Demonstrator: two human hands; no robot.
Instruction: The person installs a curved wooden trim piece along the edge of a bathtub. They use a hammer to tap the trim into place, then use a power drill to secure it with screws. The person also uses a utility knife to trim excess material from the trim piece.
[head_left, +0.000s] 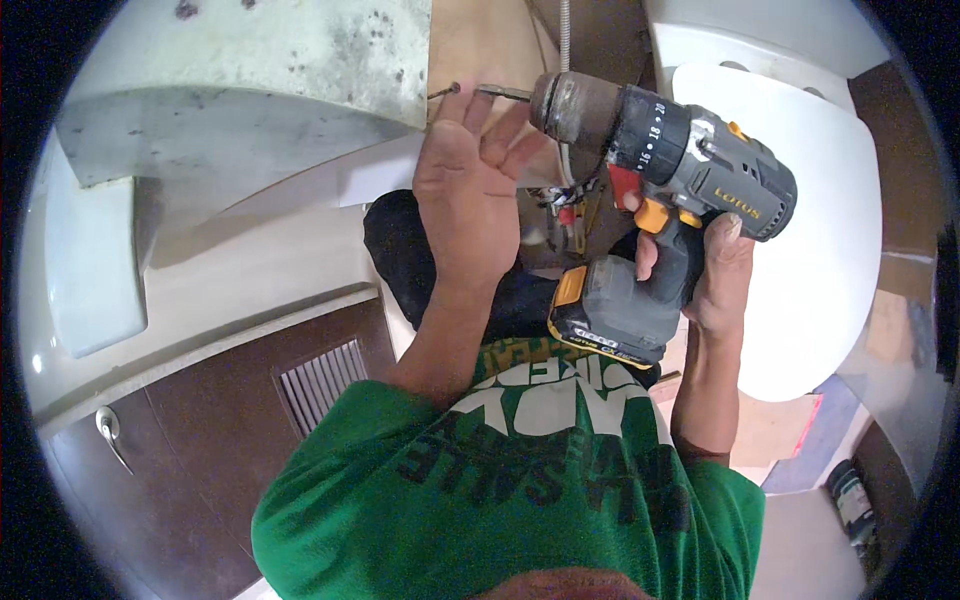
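Observation:
My right hand (722, 265) grips a grey and black cordless drill (690, 165) by its handle, with a finger at the red trigger. The drill lies sideways, and its driver bit (503, 93) points left. A small gap separates the bit's tip from the head of a dark screw (444, 91). That screw stands at the side edge of a white, dark-spotted slab (250, 50). My left hand (468, 200) is raised palm up, its fingers stretched and apart behind the screw and the bit. The fingertips are partly hidden, so firm contact with the screw cannot be made out.
A white toilet lid (800, 290) sits close at the right, beneath the drill. Several hand tools (570, 220) lie low beyond my wrists. A brown door (200, 440) with a lever handle is at the lower left; a dark bottle (855, 510) stands at the lower right.

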